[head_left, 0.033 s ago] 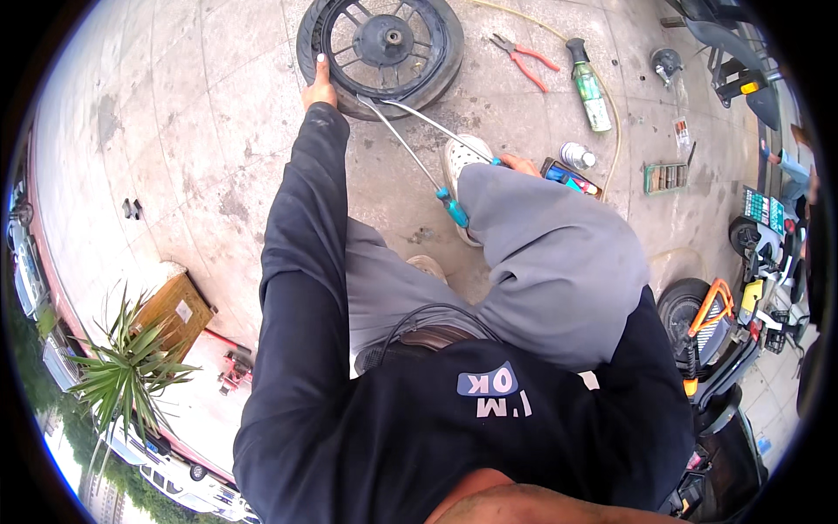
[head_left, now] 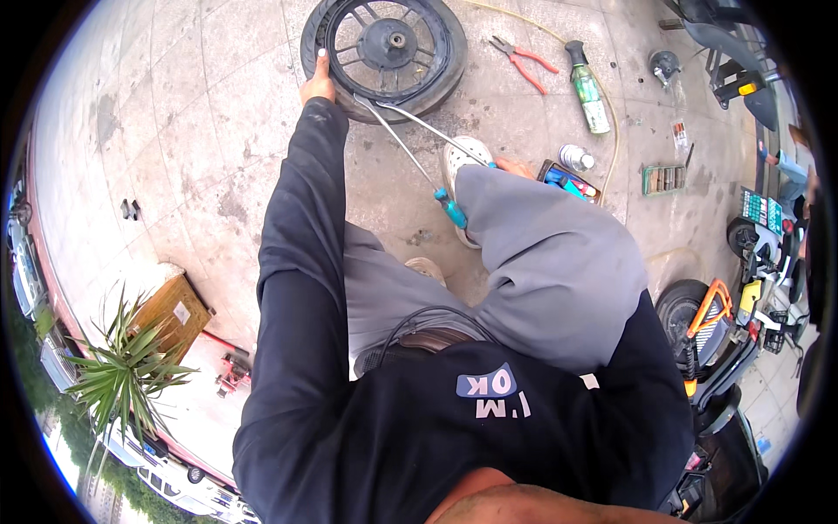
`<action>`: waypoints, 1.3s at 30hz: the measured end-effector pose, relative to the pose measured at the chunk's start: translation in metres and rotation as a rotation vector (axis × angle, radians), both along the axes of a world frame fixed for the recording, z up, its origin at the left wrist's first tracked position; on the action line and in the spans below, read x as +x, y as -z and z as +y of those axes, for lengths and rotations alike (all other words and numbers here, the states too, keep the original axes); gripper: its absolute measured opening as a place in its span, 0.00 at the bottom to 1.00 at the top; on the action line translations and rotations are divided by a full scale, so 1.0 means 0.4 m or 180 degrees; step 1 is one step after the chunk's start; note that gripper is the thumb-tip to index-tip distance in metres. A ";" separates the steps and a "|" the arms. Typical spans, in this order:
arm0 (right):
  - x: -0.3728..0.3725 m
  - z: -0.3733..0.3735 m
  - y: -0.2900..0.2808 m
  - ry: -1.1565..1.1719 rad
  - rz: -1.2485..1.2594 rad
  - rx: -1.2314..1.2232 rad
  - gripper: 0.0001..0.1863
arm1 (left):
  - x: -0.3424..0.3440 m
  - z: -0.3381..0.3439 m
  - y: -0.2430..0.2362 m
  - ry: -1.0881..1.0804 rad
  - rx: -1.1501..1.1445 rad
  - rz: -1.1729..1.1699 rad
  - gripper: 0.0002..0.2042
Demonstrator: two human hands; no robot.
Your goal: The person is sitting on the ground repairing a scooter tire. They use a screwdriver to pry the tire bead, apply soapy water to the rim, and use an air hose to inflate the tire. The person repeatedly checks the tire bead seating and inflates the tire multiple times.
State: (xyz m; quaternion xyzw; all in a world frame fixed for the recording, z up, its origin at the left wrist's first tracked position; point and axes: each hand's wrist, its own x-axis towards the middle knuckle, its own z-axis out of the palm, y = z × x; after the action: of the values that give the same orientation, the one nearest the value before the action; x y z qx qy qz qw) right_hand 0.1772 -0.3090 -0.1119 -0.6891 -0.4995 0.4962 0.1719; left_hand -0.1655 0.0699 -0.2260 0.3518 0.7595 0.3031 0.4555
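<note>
A wheel with a black tyre and spoked dark rim (head_left: pixel 386 49) lies at the top middle. My left hand (head_left: pixel 318 77) grips the tyre's left side, thumb uppermost. Two metal levers with teal handles reach into the tyre's near edge beside the rim. One lever's handle (head_left: pixel 449 208) rests by my grey-trousered right knee. My right hand (head_left: pixel 513 167) is closed on the other lever's handle (head_left: pixel 491 162), its fingers partly hidden behind the knee.
Red-handled pliers (head_left: pixel 529 72), a spray bottle (head_left: pixel 587 94), a hose, a can (head_left: pixel 576 157), an open toolbox (head_left: pixel 559 175) and a small rack (head_left: pixel 663 178) lie rightward. Scooters stand far right. A potted plant (head_left: pixel 127 375), wooden board (head_left: pixel 170 319) and parked cars are lower left.
The wheel and my left hand have shifted very slightly, the wheel toward the right, the hand a little upward. Both levers remain in the tyre.
</note>
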 end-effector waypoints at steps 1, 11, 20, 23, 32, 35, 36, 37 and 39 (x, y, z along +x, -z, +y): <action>-0.007 -0.004 0.001 0.0024 -0.0018 -0.0024 0.17 | 0.007 0.008 -0.020 0.0043 -0.0094 0.0313 0.59; -0.038 -0.013 -0.038 0.0072 -0.0048 0.0016 0.17 | 0.074 0.008 -0.326 0.0347 0.0004 0.0605 0.51; -0.066 0.014 -0.054 0.0103 -0.0014 -0.0002 0.16 | 0.113 -0.164 -0.358 0.0537 0.0744 -0.1883 0.32; -0.082 0.038 -0.049 0.0128 0.0044 0.0029 0.16 | 0.160 -0.112 -0.345 -0.0116 0.0790 -0.1115 0.41; -0.090 0.152 0.103 0.0098 0.0400 0.0253 0.16 | 0.121 0.053 -0.311 -0.0256 0.0432 -0.1492 0.38; -0.081 0.190 0.191 0.0008 0.0096 0.0219 0.15 | 0.084 0.089 -0.289 -0.0048 0.0251 -0.1732 0.31; -0.078 0.198 0.213 -0.0086 0.0311 0.0383 0.16 | 0.071 0.101 -0.283 0.0034 0.0213 -0.1918 0.28; -0.073 0.208 0.229 -0.0074 0.0365 0.0373 0.17 | 0.057 0.114 -0.280 0.0135 0.0073 -0.2013 0.26; -0.064 0.233 0.246 -0.0026 0.0226 0.0080 0.18 | 0.037 0.129 -0.274 0.0040 0.0042 -0.2275 0.27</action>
State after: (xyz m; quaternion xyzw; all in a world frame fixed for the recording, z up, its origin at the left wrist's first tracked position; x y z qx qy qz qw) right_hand 0.1515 -0.2158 -0.2104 -0.6667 -0.5020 0.5148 0.1961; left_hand -0.1508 0.1213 -0.1163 0.2313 0.5481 0.4091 0.6920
